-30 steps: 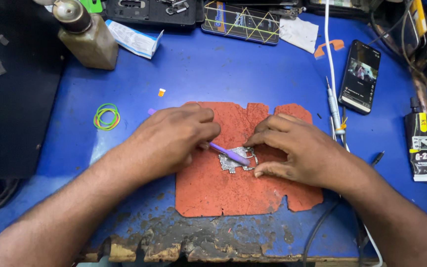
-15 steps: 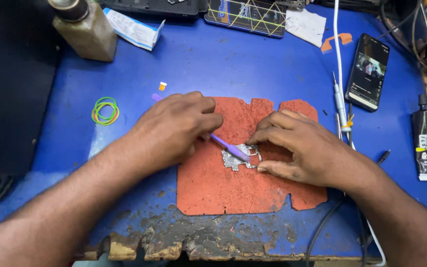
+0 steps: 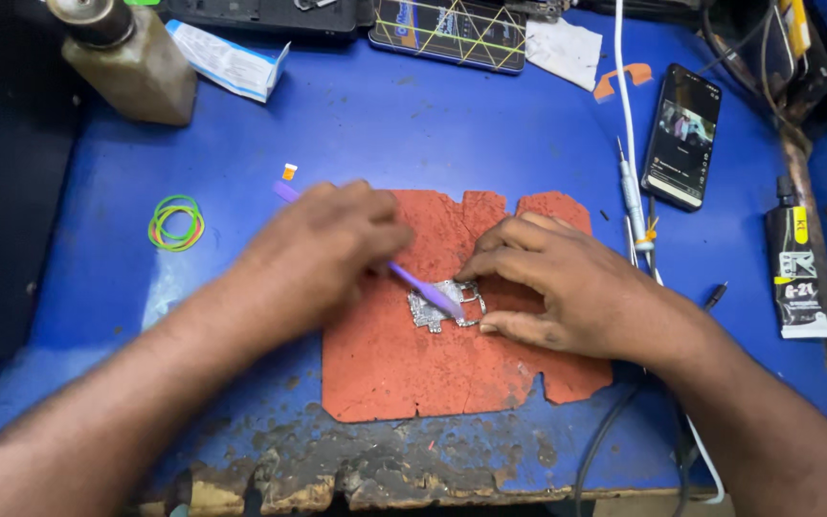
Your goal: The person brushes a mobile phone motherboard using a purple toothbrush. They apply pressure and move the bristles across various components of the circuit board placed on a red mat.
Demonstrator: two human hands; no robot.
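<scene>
I count one circuit board and one purple tool on the one red mat. Beside the mat: one phone, one bottle.
</scene>
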